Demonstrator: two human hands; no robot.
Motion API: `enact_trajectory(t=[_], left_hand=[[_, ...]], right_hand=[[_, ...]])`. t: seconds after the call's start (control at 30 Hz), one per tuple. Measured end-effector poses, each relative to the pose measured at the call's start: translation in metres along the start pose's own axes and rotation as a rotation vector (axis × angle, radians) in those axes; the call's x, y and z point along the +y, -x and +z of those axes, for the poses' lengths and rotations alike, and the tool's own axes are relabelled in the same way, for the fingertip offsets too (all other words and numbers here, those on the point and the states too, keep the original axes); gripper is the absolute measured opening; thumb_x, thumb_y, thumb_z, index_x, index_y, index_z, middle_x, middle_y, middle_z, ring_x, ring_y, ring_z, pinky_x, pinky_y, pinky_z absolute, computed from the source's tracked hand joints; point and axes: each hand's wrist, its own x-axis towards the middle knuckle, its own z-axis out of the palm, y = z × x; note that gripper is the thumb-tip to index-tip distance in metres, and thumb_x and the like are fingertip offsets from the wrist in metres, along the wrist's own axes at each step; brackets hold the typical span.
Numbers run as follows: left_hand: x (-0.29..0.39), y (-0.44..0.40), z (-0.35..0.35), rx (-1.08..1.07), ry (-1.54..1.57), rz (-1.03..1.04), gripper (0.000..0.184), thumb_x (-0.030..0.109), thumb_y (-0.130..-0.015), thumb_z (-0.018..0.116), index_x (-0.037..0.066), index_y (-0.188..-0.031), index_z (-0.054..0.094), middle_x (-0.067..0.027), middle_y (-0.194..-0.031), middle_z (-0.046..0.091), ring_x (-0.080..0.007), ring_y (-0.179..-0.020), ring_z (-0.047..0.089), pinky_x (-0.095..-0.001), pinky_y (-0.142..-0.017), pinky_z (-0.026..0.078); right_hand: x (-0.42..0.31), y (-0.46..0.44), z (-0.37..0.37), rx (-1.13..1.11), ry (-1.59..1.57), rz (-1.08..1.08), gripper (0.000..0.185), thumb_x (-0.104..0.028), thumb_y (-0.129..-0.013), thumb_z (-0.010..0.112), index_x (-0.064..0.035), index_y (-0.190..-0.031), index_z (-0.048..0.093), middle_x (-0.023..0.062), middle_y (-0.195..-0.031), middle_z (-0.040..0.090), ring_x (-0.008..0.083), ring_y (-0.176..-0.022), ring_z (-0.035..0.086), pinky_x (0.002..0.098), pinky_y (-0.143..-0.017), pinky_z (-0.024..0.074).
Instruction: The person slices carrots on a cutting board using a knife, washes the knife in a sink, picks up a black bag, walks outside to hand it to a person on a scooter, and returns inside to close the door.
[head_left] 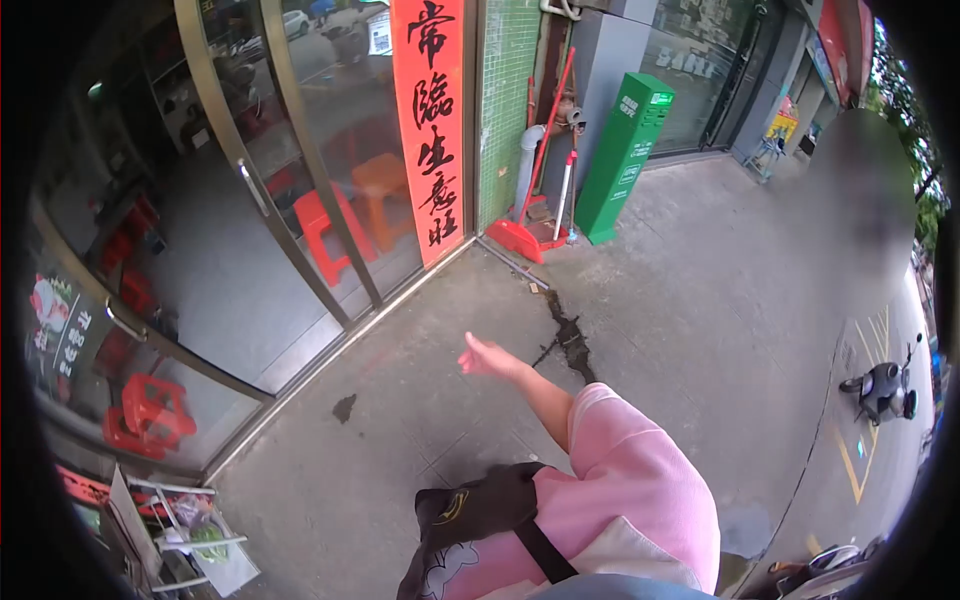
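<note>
My right hand (483,358) is held out over the grey pavement at the end of my bare forearm, below a pink sleeve (640,450). It looks loosely open, thumb apart from the curled fingers, with nothing visible in it. The glass door (262,200) with metal handles is the nearest thing ahead of it, to the left, and is not touched. A black bag (475,515) with a yellow mark hangs against my front on a dark strap. My left hand is out of view.
Beside the door stand a red dustpan (518,240), a red-handled pole and a green box-shaped stand (625,160). Red stools (150,415) show behind the glass. A small rack (195,540) is at lower left. A scooter (882,390) stands on the road at right.
</note>
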Motion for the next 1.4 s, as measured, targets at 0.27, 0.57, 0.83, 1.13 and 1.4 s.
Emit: enact_trajectory(t=[0.27, 0.57, 0.83, 1.13, 1.4], left_hand=[[0.225, -0.205, -0.16, -0.024, -0.26, -0.064, 0.027, 0.027, -0.09, 0.059, 0.001, -0.084, 0.062, -0.0063, -0.067, 0.057, -0.0167, -0.058, 0.055, -0.0311, -0.052, 0.047], [0.615, -0.468, -0.203, 0.036, -0.292, 0.572, 0.012, 0.013, -0.083, 0.06, 0.003, -0.085, 0.067, -0.0033, -0.078, 0.064, -0.0127, -0.069, 0.06, -0.0275, -0.058, 0.05], [0.816, -0.515, -0.13, -0.415, -0.181, 0.484, 0.02, 0.013, -0.09, 0.059, 0.002, -0.106, 0.064, -0.0044, -0.096, 0.066, -0.0141, -0.086, 0.061, -0.0289, -0.075, 0.052], [0.919, -0.702, -0.257, -0.127, 0.381, 0.216, 0.014, 0.015, -0.087, 0.059, 0.004, -0.095, 0.06, -0.004, -0.082, 0.059, -0.0136, -0.069, 0.055, -0.0279, -0.051, 0.044], [1.138, -0.917, -0.127, -0.343, -0.223, -0.027, 0.028, 0.025, -0.086, 0.058, 0.003, -0.102, 0.059, -0.0118, -0.097, 0.065, -0.0231, -0.082, 0.064, -0.0371, -0.06, 0.052]], right_hand=[[-0.333, 0.208, 0.091, -0.454, 0.259, -1.44, 0.069, -0.072, -0.079, 0.055, -0.0075, -0.056, 0.06, -0.0009, -0.049, 0.053, 0.0135, -0.047, 0.061, 0.0618, -0.103, 0.0336], [-0.335, -0.053, 0.233, -0.151, 0.065, -1.092, 0.083, -0.083, -0.077, 0.038, -0.0036, -0.06, 0.056, 0.0042, -0.052, 0.052, 0.0206, -0.052, 0.059, 0.0597, -0.098, 0.0404], [-0.299, -0.438, 0.333, 0.262, 0.544, -0.451, 0.045, -0.039, -0.095, 0.054, -0.0004, -0.118, 0.058, 0.0109, -0.1, 0.067, 0.0221, -0.102, 0.06, 0.0342, -0.097, 0.0405], [-0.399, -0.679, 0.438, 0.061, 0.755, -0.438, 0.029, -0.019, -0.086, 0.069, -0.0017, -0.108, 0.06, 0.0089, -0.104, 0.064, 0.017, -0.1, 0.057, 0.0306, -0.09, 0.0426], [-0.433, -0.713, 0.467, 0.307, 0.364, -0.154, 0.025, -0.018, -0.085, 0.072, -0.0022, -0.102, 0.062, 0.0052, -0.096, 0.066, 0.0141, -0.094, 0.059, 0.031, -0.085, 0.0468]])
